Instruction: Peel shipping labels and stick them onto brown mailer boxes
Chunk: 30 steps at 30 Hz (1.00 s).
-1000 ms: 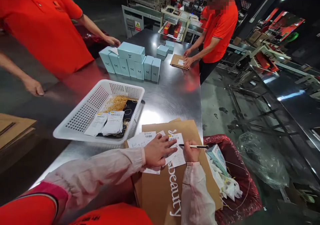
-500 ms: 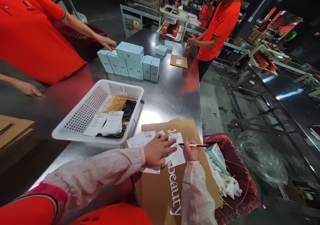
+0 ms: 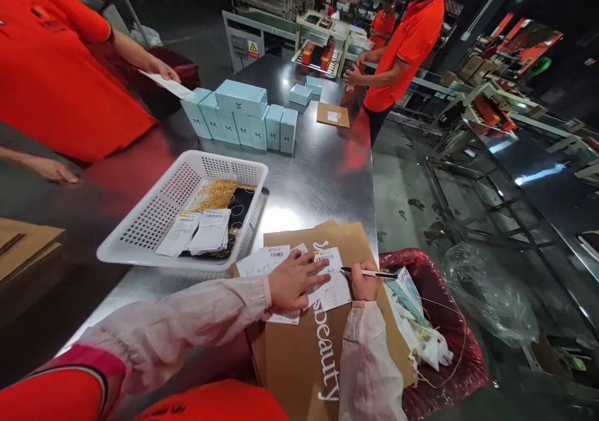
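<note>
White basket standing at left, I am steadying a paper slip on cardboard, left hand spread. My right hand is pinching a pen at the slip's right edge, apparently for writing; the next stroke is calling for still paper.

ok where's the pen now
In the head view, right of centre, the black-and-white pen is in the right hand, its tip by the barcoded slip partly under the left hand.
</note>
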### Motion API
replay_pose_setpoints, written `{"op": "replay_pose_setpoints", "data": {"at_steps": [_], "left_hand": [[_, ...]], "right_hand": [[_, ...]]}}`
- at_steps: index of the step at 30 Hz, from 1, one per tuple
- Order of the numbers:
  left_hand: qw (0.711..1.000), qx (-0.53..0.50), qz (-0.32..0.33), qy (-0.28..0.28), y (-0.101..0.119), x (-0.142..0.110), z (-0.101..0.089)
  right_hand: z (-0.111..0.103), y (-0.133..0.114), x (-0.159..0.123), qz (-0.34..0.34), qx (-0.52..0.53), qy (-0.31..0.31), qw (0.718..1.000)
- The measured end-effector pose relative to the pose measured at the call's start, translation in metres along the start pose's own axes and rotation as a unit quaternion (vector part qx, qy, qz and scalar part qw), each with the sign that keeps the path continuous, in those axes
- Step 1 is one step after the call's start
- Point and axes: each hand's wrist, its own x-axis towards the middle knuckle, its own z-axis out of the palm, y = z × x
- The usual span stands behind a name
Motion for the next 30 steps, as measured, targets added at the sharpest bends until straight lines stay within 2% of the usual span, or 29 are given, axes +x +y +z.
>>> {"op": "replay_pose_setpoints", "data": {"at_steps": [8, 30], "left_hand": [[1.0, -0.008, 0.001, 0.003, -0.001, 0.001, 0.0], [1.0, -0.012, 0.0, 0.011, 0.0, 0.001, 0.0]], "right_hand": [[0.001, -0.011, 0.003, 0.03, 0.014, -0.039, 0.999], [0.0, -0.003, 0.003, 0.029, -0.014, -0.064, 0.997]]}}
